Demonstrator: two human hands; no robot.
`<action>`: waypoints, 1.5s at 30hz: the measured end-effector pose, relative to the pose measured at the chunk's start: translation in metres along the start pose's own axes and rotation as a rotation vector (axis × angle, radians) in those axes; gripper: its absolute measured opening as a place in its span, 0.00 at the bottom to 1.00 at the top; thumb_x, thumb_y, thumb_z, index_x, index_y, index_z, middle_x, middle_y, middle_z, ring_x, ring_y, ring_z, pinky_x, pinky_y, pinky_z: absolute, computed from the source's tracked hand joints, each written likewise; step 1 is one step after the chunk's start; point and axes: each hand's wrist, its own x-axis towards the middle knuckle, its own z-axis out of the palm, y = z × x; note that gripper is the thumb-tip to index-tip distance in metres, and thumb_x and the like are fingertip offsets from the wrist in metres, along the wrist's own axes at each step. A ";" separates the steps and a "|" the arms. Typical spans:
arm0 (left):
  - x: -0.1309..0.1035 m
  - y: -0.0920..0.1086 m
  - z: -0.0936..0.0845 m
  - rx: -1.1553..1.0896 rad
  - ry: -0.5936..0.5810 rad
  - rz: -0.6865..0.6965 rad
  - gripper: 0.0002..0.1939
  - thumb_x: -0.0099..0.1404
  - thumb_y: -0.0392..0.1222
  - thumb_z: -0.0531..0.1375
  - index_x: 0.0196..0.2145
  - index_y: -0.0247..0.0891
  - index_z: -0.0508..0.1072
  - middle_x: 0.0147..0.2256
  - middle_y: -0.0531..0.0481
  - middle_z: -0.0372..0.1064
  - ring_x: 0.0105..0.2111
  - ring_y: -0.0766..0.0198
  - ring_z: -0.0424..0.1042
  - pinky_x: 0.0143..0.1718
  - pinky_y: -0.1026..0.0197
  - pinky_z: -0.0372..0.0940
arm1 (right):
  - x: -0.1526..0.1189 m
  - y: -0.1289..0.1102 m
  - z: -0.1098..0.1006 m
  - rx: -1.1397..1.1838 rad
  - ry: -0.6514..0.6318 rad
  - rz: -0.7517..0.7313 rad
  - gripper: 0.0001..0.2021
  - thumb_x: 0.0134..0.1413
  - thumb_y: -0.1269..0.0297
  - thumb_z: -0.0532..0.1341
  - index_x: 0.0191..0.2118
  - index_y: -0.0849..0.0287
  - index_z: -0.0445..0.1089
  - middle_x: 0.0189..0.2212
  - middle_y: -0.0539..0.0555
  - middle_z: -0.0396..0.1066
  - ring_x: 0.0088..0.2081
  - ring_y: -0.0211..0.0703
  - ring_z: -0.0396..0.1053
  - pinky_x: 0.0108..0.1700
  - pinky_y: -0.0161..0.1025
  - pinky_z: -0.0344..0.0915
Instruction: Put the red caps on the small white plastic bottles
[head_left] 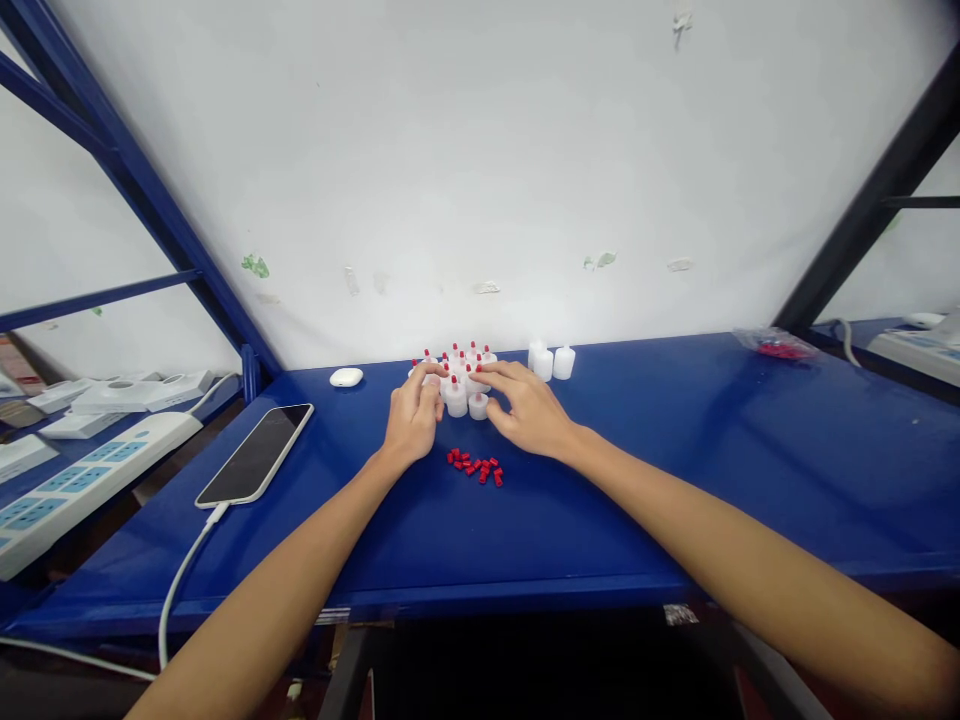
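Note:
A tight group of small white bottles (456,400) with red caps stands upright on the blue table. My left hand (412,415) is at the left side of the group, fingers bent forward along it. On the opposite side, my right hand (534,408) has its fingers stretched over the bottles, with thumb and forefinger apart. Its thumb is close beside a shorter-looking bottle (478,406) at the front; whether they touch, I cannot tell. Both hands cup the group without lifting anything. Several loose red caps (475,466) lie in front of the bottles.
Several white bottles without red caps (564,363) stand right of the group. A white earphone case (346,377) and a phone (256,455) on a charging cable (184,570) lie left. A power strip (90,480) is farther left. A plastic bag with red pieces (776,345) lies back right.

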 end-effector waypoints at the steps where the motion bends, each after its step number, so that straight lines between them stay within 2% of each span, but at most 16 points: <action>1: 0.000 0.000 -0.002 0.026 0.008 0.009 0.17 0.73 0.51 0.46 0.43 0.38 0.69 0.17 0.59 0.60 0.17 0.68 0.60 0.23 0.66 0.57 | 0.000 0.001 0.001 -0.031 -0.054 0.002 0.21 0.55 0.74 0.56 0.54 0.60 0.72 0.54 0.59 0.71 0.52 0.52 0.67 0.56 0.51 0.64; 6: -0.001 0.001 -0.003 0.109 -0.040 0.062 0.18 0.73 0.50 0.46 0.42 0.37 0.70 0.17 0.58 0.61 0.18 0.68 0.61 0.25 0.65 0.56 | -0.003 0.000 0.005 -0.129 -0.205 0.040 0.21 0.54 0.73 0.58 0.55 0.62 0.71 0.53 0.60 0.71 0.49 0.52 0.68 0.52 0.48 0.64; 8: -0.002 0.000 -0.001 0.132 -0.065 0.084 0.18 0.73 0.50 0.46 0.42 0.37 0.70 0.17 0.58 0.61 0.18 0.67 0.61 0.26 0.65 0.56 | -0.004 0.000 0.006 -0.122 -0.211 0.043 0.22 0.55 0.72 0.58 0.57 0.61 0.70 0.54 0.60 0.69 0.49 0.51 0.68 0.52 0.47 0.64; 11: -0.002 -0.001 -0.001 0.145 -0.064 0.089 0.18 0.73 0.50 0.46 0.42 0.37 0.70 0.18 0.58 0.61 0.19 0.67 0.62 0.26 0.64 0.56 | -0.003 0.000 0.003 -0.109 -0.148 0.048 0.21 0.56 0.73 0.56 0.56 0.59 0.70 0.55 0.60 0.67 0.50 0.50 0.68 0.48 0.43 0.63; 13: -0.002 -0.002 -0.001 0.146 -0.062 0.089 0.18 0.73 0.49 0.46 0.42 0.37 0.70 0.18 0.58 0.61 0.19 0.67 0.62 0.27 0.64 0.56 | -0.001 -0.002 -0.002 -0.089 -0.143 0.017 0.18 0.57 0.74 0.55 0.51 0.59 0.73 0.48 0.59 0.71 0.45 0.47 0.70 0.45 0.41 0.61; 15: -0.003 -0.003 -0.001 0.164 -0.072 0.101 0.18 0.73 0.49 0.45 0.43 0.37 0.70 0.18 0.58 0.61 0.19 0.67 0.62 0.28 0.64 0.56 | 0.001 -0.005 -0.008 -0.041 -0.226 -0.035 0.12 0.56 0.74 0.57 0.43 0.58 0.75 0.34 0.53 0.74 0.34 0.42 0.70 0.44 0.41 0.59; 17: -0.003 -0.003 -0.001 0.194 -0.095 0.120 0.18 0.73 0.49 0.45 0.43 0.37 0.71 0.18 0.58 0.61 0.19 0.67 0.62 0.28 0.64 0.56 | 0.002 -0.008 -0.013 0.039 -0.338 -0.071 0.08 0.54 0.73 0.60 0.35 0.59 0.76 0.21 0.46 0.69 0.24 0.35 0.64 0.41 0.39 0.57; 20: -0.003 -0.004 -0.001 0.221 -0.119 0.136 0.18 0.73 0.49 0.45 0.43 0.37 0.71 0.18 0.58 0.60 0.19 0.67 0.61 0.28 0.64 0.55 | 0.002 -0.011 -0.015 0.160 -0.442 -0.085 0.07 0.53 0.73 0.61 0.31 0.59 0.77 0.15 0.44 0.63 0.18 0.32 0.57 0.31 0.35 0.55; 22: -0.003 -0.005 -0.001 0.222 -0.120 0.140 0.19 0.73 0.49 0.45 0.43 0.36 0.71 0.18 0.58 0.60 0.19 0.67 0.61 0.28 0.63 0.55 | 0.000 -0.011 -0.013 0.198 -0.490 -0.118 0.07 0.54 0.73 0.62 0.34 0.59 0.78 0.17 0.45 0.66 0.19 0.33 0.60 0.29 0.34 0.55; 27: -0.003 -0.004 -0.001 0.227 -0.116 0.146 0.19 0.73 0.48 0.45 0.43 0.36 0.71 0.18 0.58 0.61 0.19 0.66 0.61 0.29 0.63 0.55 | -0.005 -0.010 -0.006 0.269 -0.547 -0.160 0.12 0.55 0.77 0.60 0.39 0.58 0.78 0.21 0.47 0.73 0.21 0.34 0.66 0.29 0.33 0.59; 32: -0.004 -0.003 -0.001 0.238 -0.138 0.157 0.19 0.73 0.48 0.45 0.44 0.36 0.72 0.18 0.58 0.61 0.19 0.67 0.60 0.28 0.63 0.55 | -0.005 -0.006 -0.003 0.244 -0.542 -0.220 0.12 0.59 0.73 0.59 0.43 0.57 0.78 0.33 0.52 0.79 0.31 0.39 0.74 0.36 0.35 0.64; 40: -0.003 -0.003 -0.001 0.243 -0.143 0.154 0.20 0.74 0.48 0.44 0.42 0.37 0.71 0.19 0.57 0.61 0.20 0.66 0.62 0.30 0.63 0.57 | -0.003 -0.003 -0.003 0.056 -0.563 -0.259 0.10 0.59 0.72 0.60 0.42 0.56 0.78 0.36 0.53 0.78 0.34 0.42 0.74 0.38 0.37 0.64; 45: -0.004 -0.004 -0.001 0.138 -0.179 0.164 0.24 0.74 0.51 0.40 0.44 0.36 0.71 0.19 0.56 0.63 0.19 0.65 0.63 0.29 0.62 0.58 | -0.003 0.002 0.000 0.032 -0.477 -0.194 0.07 0.58 0.72 0.61 0.39 0.59 0.77 0.36 0.55 0.75 0.35 0.43 0.72 0.38 0.38 0.65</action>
